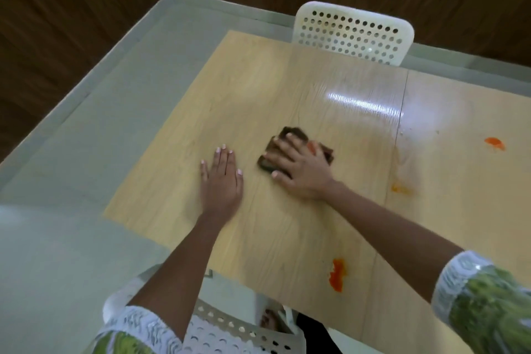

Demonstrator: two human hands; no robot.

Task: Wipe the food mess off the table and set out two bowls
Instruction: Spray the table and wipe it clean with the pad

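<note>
Even indoor light, glare streak on table; slight motion blur, wide-angle edge distortion.

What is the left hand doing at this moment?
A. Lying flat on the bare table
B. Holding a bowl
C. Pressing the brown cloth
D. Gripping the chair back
A: the left hand lies flat, fingers straight, on the table, beside the cloth that the right hand presses.
</note>
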